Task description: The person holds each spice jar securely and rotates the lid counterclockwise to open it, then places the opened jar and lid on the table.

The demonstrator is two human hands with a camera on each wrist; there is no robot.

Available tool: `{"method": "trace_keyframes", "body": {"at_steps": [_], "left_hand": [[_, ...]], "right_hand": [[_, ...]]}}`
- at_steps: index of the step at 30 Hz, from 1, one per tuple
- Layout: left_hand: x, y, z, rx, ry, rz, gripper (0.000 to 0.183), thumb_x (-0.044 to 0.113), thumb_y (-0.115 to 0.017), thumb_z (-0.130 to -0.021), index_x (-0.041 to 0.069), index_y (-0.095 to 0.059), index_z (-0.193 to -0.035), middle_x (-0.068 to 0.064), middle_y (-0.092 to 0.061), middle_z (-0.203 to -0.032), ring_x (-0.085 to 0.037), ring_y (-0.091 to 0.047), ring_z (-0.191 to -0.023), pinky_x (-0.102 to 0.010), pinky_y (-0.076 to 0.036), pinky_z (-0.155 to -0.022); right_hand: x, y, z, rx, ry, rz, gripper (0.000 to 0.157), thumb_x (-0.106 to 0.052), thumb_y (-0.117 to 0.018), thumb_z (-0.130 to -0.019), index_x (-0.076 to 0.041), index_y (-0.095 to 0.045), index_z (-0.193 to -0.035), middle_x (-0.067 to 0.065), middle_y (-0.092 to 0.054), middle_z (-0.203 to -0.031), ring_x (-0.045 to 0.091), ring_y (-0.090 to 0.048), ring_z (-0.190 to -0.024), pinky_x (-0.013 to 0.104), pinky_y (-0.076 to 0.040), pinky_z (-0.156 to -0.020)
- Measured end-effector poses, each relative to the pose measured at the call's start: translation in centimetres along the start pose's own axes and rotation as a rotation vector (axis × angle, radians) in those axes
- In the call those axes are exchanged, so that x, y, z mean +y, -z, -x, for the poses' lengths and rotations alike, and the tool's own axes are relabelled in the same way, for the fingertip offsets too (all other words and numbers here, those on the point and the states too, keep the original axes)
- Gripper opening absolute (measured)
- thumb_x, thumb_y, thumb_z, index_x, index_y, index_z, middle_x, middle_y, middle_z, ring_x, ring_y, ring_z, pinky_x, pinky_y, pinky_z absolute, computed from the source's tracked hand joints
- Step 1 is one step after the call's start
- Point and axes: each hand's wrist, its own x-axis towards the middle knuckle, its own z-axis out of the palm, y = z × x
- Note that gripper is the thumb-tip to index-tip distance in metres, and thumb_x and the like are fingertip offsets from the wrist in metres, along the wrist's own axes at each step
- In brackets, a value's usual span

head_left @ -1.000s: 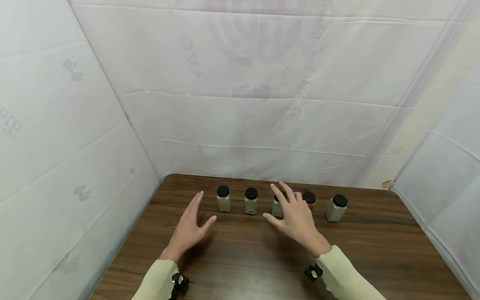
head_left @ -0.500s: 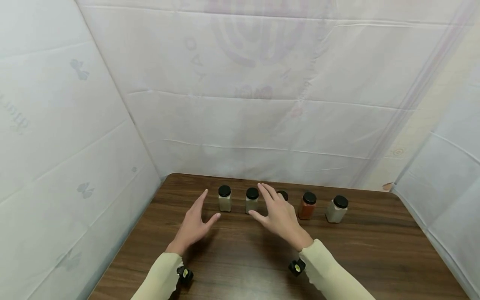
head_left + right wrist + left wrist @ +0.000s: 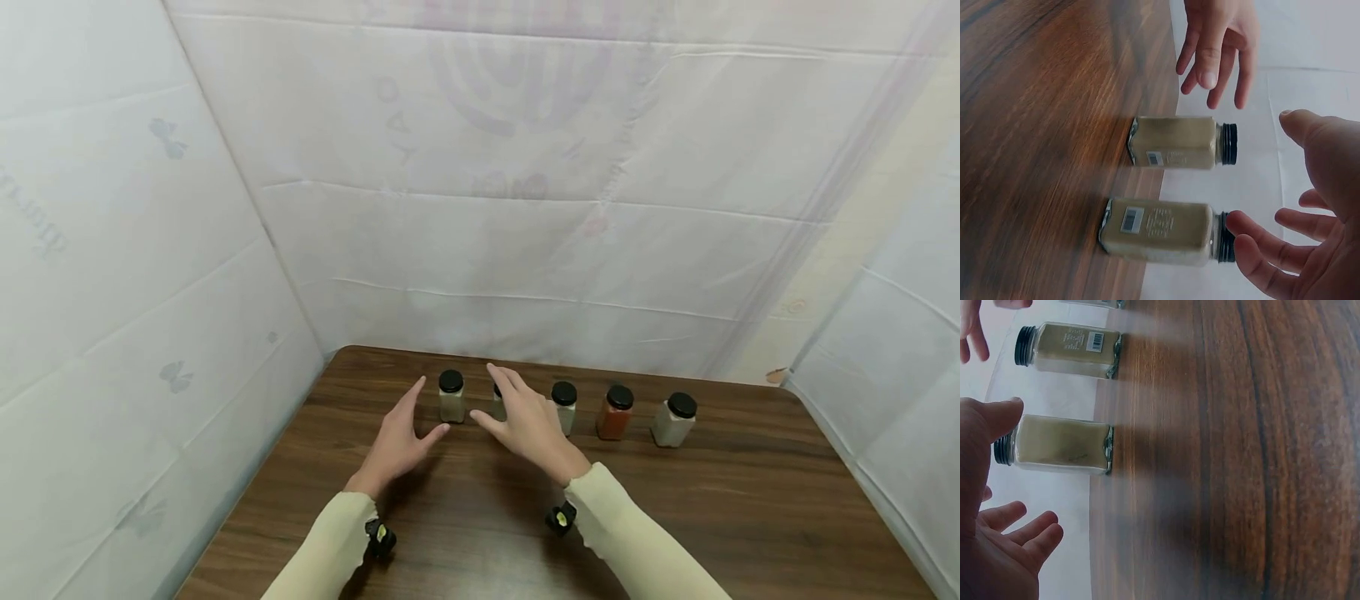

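Several square glass spice jars with black lids stand upright in a row near the back of the table. My left hand [image 3: 397, 442] is spread just left of the leftmost jar [image 3: 452, 398], which holds greenish-beige powder [image 3: 1063, 445]. The right hand [image 3: 527, 423] hovers in front of the second jar [image 3: 498, 408], partly hiding it in the head view; its fingers are loosely bent and apart. In the right wrist view the second jar's label [image 3: 1133, 220] shows a barcode, and fingertips overlap its lid; contact cannot be told. Both hands hold nothing.
To the right of the right hand stand a pale-powder jar [image 3: 565, 408], an orange-red spice jar [image 3: 613, 417] and a whitish jar [image 3: 673, 421]. The brown wooden table [image 3: 465, 533] meets a pale cloth wall [image 3: 480, 250] behind. Another cloth wall [image 3: 135, 358] rises at left.
My right hand has moved left along the row, from before the third jar to before the second, uncovering the third and orange-red jars. The left hand has shifted slightly right, towards the leftmost jar.
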Motion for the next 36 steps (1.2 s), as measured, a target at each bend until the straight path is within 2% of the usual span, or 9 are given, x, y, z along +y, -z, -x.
{"method": "trace_keyframes", "body": {"at_steps": [5, 14, 22, 25, 28, 30, 33, 36], "left_hand": [[0.2, -0.2, -0.4, -0.007, 0.018, 0.019, 0.092, 0.032, -0.078, -0.094, 0.007, -0.024, -0.163, -0.019, -0.031, -0.164, -0.041, -0.037, -0.147, -0.060, -0.037, -0.113], [0.4, -0.7, -1.5, 0.030, 0.036, 0.052, 0.094, 0.019, -0.084, -0.088, 0.007, -0.027, -0.162, -0.020, -0.036, -0.161, -0.043, -0.049, -0.137, -0.059, -0.043, -0.107], [0.2, -1.2, -2.1, 0.063, 0.086, 0.092, 0.082, 0.017, -0.084, -0.088, 0.001, -0.038, -0.155, -0.029, -0.051, -0.146, -0.045, -0.058, -0.125, -0.058, -0.052, -0.096], [0.1, -1.3, -2.4, 0.060, 0.100, 0.114, 0.080, 0.019, -0.084, -0.088, 0.001, -0.040, -0.152, -0.031, -0.055, -0.140, -0.046, -0.059, -0.123, -0.058, -0.052, -0.095], [0.1, -1.5, -2.7, 0.048, 0.099, 0.117, 0.078, 0.020, -0.084, -0.088, 0.000, -0.040, -0.149, -0.031, -0.056, -0.137, -0.046, -0.058, -0.125, -0.058, -0.051, -0.096], [0.1, -1.7, -3.0, 0.040, 0.097, 0.116, 0.077, 0.021, -0.085, -0.088, 0.000, -0.041, -0.147, -0.031, -0.057, -0.137, -0.045, -0.058, -0.126, -0.058, -0.051, -0.097], [0.0, -2.1, -3.4, 0.034, 0.094, 0.119, 0.074, 0.021, -0.085, -0.088, 0.001, -0.042, -0.145, -0.030, -0.058, -0.136, -0.044, -0.058, -0.126, -0.058, -0.051, -0.097], [0.0, -2.5, -3.6, 0.037, 0.099, 0.130, 0.074, 0.021, -0.085, -0.087, 0.002, -0.043, -0.144, -0.029, -0.058, -0.135, -0.044, -0.058, -0.126, -0.058, -0.051, -0.098]], "right_hand": [[-0.5, -0.4, -0.8, -0.026, -0.023, -0.027, 0.078, -0.055, -0.066, -0.097, -0.017, -0.039, -0.159, 0.010, -0.051, -0.151, 0.010, -0.042, -0.042, 0.027, -0.037, -0.039], [-1.1, -1.6, -1.9, -0.036, -0.066, -0.044, 0.072, -0.048, -0.068, -0.098, -0.013, -0.045, -0.156, 0.013, -0.059, -0.144, 0.014, -0.054, -0.051, 0.028, -0.042, -0.043], [-1.7, -3.0, -2.6, -0.036, -0.111, -0.107, 0.072, -0.045, -0.069, -0.098, -0.013, -0.043, -0.157, 0.017, -0.059, -0.142, 0.014, -0.046, -0.042, 0.024, -0.035, -0.038], [-1.9, -3.4, -2.7, -0.029, -0.128, -0.135, 0.072, -0.043, -0.070, -0.098, -0.013, -0.042, -0.157, 0.019, -0.059, -0.142, 0.015, -0.044, -0.039, 0.026, -0.035, -0.038], [-1.9, -3.7, -2.9, -0.011, -0.145, -0.139, 0.072, -0.042, -0.071, -0.097, -0.012, -0.043, -0.157, 0.019, -0.060, -0.141, 0.016, -0.055, -0.049, 0.031, -0.047, -0.046], [-1.9, -3.9, -3.0, -0.007, -0.160, -0.148, 0.072, -0.042, -0.071, -0.097, -0.013, -0.043, -0.156, 0.018, -0.060, -0.141, 0.022, -0.067, -0.066, 0.039, -0.057, -0.059], [-1.7, -4.2, -3.2, -0.001, -0.189, -0.166, 0.070, -0.042, -0.071, -0.097, -0.014, -0.045, -0.156, 0.017, -0.059, -0.142, 0.031, -0.072, -0.090, 0.049, -0.060, -0.076], [-1.6, -4.5, -3.2, 0.012, -0.207, -0.188, 0.068, -0.040, -0.072, -0.097, -0.014, -0.046, -0.155, 0.016, -0.060, -0.142, 0.033, -0.072, -0.096, 0.051, -0.059, -0.080]]}}
